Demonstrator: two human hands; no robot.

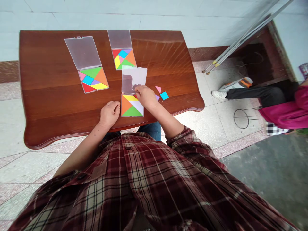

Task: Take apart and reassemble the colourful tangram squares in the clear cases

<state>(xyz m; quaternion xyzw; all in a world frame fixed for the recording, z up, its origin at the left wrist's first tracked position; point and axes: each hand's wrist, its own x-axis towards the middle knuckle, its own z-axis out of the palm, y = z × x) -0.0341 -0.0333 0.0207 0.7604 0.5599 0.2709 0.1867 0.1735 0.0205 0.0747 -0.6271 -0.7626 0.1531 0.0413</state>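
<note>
A clear tangram case (132,106) lies open near the table's front edge, holding orange, yellow, pale and green pieces. Its lid (133,79) is folded back. My left hand (110,113) rests curled against the case's left side. My right hand (145,96) sits over the case's upper right corner, fingers bent down onto the pieces; what they pinch is hidden. A pink triangle (158,89), a blue square (164,95) and a purple piece (157,97) lie loose just right of that hand.
Two more open tangram cases, each full of coloured pieces, lie further back: one at left (93,79), one at centre (124,58). The wooden table (48,106) has curved edges. Another person's leg and shoe (231,93) are on the floor at right.
</note>
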